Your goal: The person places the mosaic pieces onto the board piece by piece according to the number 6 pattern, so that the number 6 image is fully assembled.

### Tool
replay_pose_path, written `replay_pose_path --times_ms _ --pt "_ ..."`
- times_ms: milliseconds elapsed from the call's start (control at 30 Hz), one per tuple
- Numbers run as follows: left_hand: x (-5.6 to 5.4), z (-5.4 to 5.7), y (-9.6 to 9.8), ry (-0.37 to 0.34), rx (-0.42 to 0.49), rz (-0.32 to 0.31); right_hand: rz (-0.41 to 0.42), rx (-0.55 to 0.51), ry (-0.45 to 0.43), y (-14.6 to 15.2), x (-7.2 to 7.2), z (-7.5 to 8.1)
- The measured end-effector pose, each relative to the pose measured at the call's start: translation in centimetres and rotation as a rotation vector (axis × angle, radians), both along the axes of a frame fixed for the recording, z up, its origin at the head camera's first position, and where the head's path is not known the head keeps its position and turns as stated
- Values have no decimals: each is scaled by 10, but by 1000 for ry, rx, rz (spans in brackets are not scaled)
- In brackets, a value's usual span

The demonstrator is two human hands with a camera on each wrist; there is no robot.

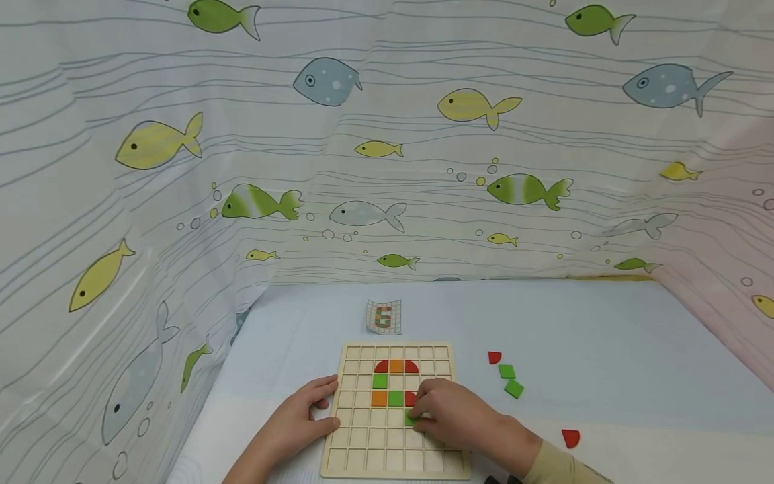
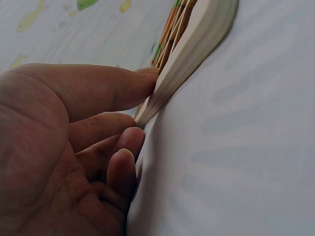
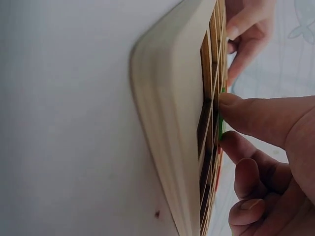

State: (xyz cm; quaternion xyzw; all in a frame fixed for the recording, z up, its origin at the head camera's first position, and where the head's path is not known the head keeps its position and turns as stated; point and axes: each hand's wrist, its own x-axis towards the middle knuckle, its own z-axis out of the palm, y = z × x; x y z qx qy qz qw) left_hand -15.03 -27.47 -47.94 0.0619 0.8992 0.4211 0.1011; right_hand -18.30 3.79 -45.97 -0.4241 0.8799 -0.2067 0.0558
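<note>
The edge of a wooden board [image 1: 393,474] is touched at left by the left hand [image 1: 296,413], thumb and forefinger apart; its curled lower fingers are shown clearly only by the left wrist view. On the board, a green square [image 1: 410,419] is pinched between thumb and finger of the right hand [image 1: 450,411]. Rightward, loose red and green pieces [image 1: 506,371] are shown only by the head view.

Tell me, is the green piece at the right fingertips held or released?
Held: the right hand pinches the green piece between thumb and finger. Whether it is seated, I cannot tell.
</note>
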Motion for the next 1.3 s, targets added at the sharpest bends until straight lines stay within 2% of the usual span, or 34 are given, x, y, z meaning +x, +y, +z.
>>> replay_pose_path --times_ms 333,633,1167,1300 --pt "-1 -2 -1 -11 -20 -3 -25 5 -30 2 5 1" --pt "-1 -1 -1 -15 -23 -4 -68 -33 -32 18 10 3" --pt "1 2 1 -7 5 -3 -211 -47 -82 45 5 7" --pt "2 3 1 -7 5 -1 -241 -52 -52 57 1 6"
